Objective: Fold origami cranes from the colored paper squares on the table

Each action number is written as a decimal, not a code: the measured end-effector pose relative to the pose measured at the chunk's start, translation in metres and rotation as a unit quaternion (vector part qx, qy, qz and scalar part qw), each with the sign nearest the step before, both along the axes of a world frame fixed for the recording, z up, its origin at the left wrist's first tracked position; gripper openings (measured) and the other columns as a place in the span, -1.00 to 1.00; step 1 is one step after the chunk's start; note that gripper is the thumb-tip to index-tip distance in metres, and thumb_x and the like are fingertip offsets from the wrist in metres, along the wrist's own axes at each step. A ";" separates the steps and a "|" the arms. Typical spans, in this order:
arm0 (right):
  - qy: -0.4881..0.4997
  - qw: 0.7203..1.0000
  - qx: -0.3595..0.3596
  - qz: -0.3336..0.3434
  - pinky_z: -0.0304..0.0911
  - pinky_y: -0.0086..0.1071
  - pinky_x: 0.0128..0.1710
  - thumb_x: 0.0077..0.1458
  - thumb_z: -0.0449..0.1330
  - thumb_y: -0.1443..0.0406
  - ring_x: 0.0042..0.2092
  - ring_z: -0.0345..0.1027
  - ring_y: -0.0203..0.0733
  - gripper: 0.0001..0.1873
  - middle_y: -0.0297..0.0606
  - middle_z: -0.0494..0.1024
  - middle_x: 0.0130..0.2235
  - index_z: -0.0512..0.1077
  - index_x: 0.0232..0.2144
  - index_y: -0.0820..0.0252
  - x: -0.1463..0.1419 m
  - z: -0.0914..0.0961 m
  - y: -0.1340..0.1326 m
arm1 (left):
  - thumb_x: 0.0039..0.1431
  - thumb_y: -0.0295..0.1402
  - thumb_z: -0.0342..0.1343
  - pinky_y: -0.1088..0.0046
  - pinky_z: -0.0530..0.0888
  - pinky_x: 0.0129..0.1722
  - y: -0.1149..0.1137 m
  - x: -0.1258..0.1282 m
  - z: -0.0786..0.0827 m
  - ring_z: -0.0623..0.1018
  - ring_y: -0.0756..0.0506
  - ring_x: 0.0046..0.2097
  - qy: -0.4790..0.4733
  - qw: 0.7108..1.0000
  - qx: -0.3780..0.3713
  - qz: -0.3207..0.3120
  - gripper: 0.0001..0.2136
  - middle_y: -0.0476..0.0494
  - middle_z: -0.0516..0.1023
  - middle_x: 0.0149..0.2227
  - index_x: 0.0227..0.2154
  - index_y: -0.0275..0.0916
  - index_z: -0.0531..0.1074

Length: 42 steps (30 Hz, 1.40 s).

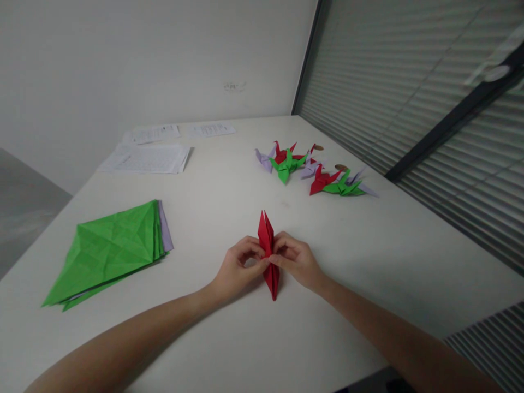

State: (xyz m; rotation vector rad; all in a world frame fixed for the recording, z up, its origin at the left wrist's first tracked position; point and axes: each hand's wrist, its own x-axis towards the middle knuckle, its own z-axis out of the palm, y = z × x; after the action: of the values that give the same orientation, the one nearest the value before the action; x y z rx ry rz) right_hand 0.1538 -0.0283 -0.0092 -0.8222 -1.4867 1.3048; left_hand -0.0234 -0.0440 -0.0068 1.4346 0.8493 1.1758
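Note:
A narrow, diamond-shaped piece of folded red origami paper (266, 236) is between my two hands, just above or on the table. Its far end splits into two points, and its near end tapers to a tip. My left hand (242, 262) pinches its left side with thumb and fingers. From the right, my right hand (296, 258) pinches the other edge, its thumb meeting the left thumb over the paper's middle. The thumbs and fingertips cover the centre folds.
On the white table (213, 338), a stack of creased green paper sheets (110, 240) lies at left, a purple sheet (165, 226) under it. Several folded cranes, including a green crane (286, 165), sit at the back right. Printed papers (147, 159) lie far left; blinds (409, 82) border the right.

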 end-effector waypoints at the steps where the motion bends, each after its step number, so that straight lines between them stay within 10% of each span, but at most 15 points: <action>1: 0.000 1.000 -0.001 0.005 0.28 -0.31 -0.24 -0.03 0.38 0.16 -0.25 0.35 -0.21 -0.78 -0.29 0.42 -0.33 0.45 -0.49 0.13 0.000 0.001 0.000 | 0.10 -0.33 0.25 0.40 0.45 -0.21 0.000 0.000 0.000 0.48 -0.05 -0.24 0.000 1.000 0.008 -0.008 -0.87 -0.15 0.46 -0.28 -0.44 -0.28 0.45; 42: -0.047 0.999 -0.025 -0.002 0.35 -0.33 -0.28 0.02 0.28 0.20 -0.27 0.44 -0.20 -0.85 -0.24 0.56 -0.31 0.54 -0.44 0.15 0.004 0.001 0.004 | 0.01 -0.37 0.25 0.41 0.45 -0.26 0.005 -0.001 -0.007 0.48 -0.08 -0.24 -0.007 0.998 -0.047 0.052 -0.92 -0.17 0.48 -0.28 -0.52 -0.26 0.55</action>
State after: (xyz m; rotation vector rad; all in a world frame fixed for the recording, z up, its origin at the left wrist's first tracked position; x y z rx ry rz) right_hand 0.1575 -0.0244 -0.0086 -0.9298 -1.5306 1.3209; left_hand -0.0243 -0.0393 -0.0135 1.3167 0.9664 1.2057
